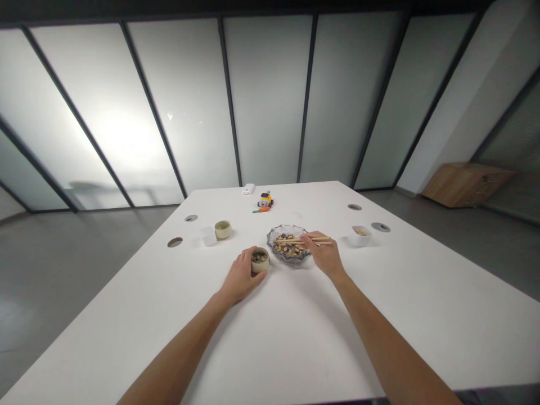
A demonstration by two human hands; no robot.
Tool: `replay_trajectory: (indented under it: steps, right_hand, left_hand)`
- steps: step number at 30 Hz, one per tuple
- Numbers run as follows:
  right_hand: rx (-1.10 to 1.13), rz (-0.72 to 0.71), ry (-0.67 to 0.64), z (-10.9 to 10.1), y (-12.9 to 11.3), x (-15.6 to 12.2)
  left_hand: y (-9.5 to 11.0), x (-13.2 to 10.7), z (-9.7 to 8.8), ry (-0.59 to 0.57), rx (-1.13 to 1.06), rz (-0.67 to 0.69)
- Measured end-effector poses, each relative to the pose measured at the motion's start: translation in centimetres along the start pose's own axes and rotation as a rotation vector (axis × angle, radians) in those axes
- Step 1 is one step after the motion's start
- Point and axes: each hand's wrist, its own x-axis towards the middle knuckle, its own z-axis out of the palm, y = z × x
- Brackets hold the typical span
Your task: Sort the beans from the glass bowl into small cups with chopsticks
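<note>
My left hand (243, 275) is wrapped round a small beige cup (260, 268) that stands on the table and holds dark seeds. Just right of the cup is a clear glass bowl (291, 260) with a scalloped rim, filled with mixed nuts and seeds (287, 247). Wooden chopsticks (318, 240) are gripped in my right hand (324, 253) at the bowl's right side. Their tips reach over the bowl's contents; whether they pinch a piece is too small to tell.
On the left stand a second beige cup (223, 229) and a white plastic container (208, 236). Another white container (360, 237), with pale pieces inside, stands on the right. Farther back are a yellow toy vehicle (265, 199), an orange carrot-like object (262, 210) and a white box (248, 189).
</note>
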Motion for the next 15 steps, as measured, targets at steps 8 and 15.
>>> replay_trajectory:
  steps: [8, 15]
  right_hand:
    - [0.413, 0.121, 0.103, -0.9, -0.3, 1.3]
    - [0.4, 0.166, -0.054, -0.8, -0.6, 1.0]
  left_hand:
    - [-0.1, -0.1, 0.0, 0.001, 0.007, -0.015]
    - [-0.1, -0.1, -0.1, -0.011, 0.015, -0.022]
